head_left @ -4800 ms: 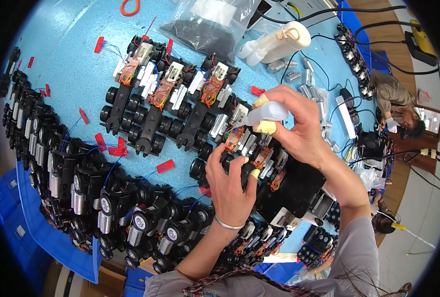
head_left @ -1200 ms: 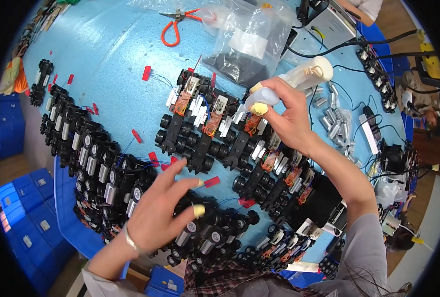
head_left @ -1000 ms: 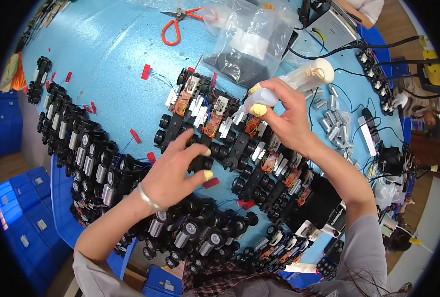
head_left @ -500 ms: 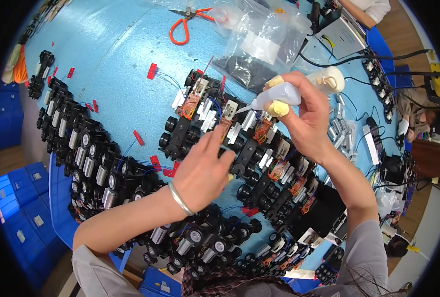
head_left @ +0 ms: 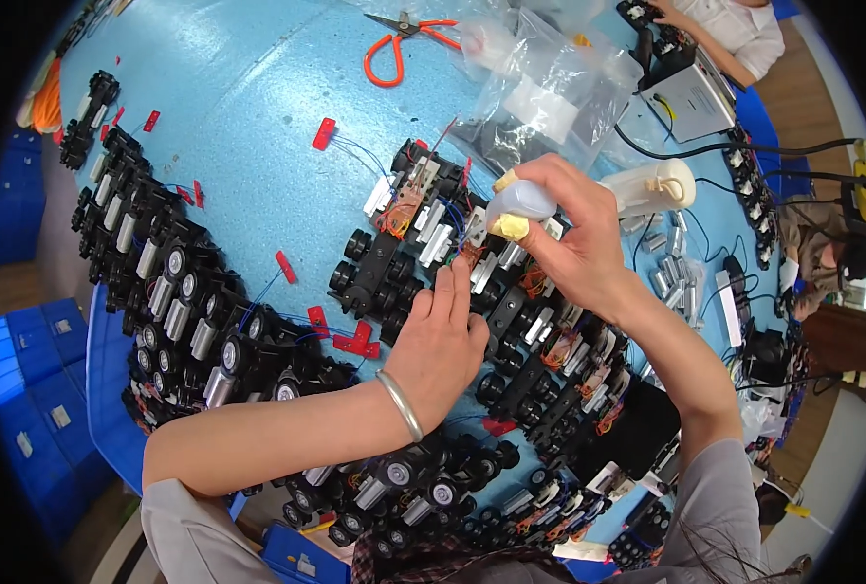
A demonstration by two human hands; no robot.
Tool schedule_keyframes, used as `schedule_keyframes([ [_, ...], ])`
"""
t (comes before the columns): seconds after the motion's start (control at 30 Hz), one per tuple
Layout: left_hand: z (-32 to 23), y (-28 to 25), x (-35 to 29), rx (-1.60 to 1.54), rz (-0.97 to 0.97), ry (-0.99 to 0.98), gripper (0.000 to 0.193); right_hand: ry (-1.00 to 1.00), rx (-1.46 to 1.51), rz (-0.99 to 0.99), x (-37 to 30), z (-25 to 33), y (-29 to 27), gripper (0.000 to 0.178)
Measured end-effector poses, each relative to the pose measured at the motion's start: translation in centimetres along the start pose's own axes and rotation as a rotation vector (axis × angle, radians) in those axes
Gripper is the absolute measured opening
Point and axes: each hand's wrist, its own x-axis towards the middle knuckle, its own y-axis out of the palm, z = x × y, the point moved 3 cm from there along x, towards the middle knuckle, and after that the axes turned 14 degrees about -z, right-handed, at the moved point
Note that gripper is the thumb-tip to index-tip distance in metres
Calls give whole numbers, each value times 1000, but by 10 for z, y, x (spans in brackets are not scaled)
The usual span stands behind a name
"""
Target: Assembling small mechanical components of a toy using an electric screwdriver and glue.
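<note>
A small translucent squeeze bottle (head_left: 526,200) is pinched between the thumb and index finger of my right hand (head_left: 581,238), both tips wrapped in yellow tape. Its nozzle points down towards a black toy-car chassis (head_left: 496,292) with a brown circuit board and silver cylinders, in a row of similar ones. My left hand (head_left: 440,346) reaches to this row with fingers stretched out. Its fingertips rest at a board's near end; whether they press on a wire cannot be made out. Just left stands another chassis (head_left: 369,277) with orange wires on its board.
Stacked wheeled chassis (head_left: 175,292) line the left side. Orange-handled cutters (head_left: 386,60) and a clear plastic bag (head_left: 550,97) lie at the far side. A white bottle (head_left: 652,187) and loose silver cylinders (head_left: 674,277) are to the right. Another person's arm (head_left: 710,44) shows at upper right.
The view has shifted a little. The squeeze bottle has tipped, its nozzle now aimed more downward. My left hand has moved right along the chassis row, its fingers closer together.
</note>
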Motion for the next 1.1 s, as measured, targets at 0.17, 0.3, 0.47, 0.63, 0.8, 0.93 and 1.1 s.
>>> schedule_keyframes([
  [0.17,0,-2,0,13,17,-5,23,8,33,-26,2,4,-3,28],
  [0.3,-1,0,-1,31,35,-3,24,56,57,-2,1,8,-1,26],
  [0.47,-3,2,-1,62,65,-1,26,42,55,15,0,8,3,26],
  [0.63,-3,0,-1,87,28,35,23,11,14,45,0,9,5,26],
  [0.8,0,0,-2,78,28,17,28,19,38,22,2,8,8,31],
  [0.93,9,-12,-3,16,-29,-3,32,42,46,-12,10,6,3,30],
  [1.1,46,-30,-12,-118,23,-179,50,207,174,-179,9,-15,4,26],
])
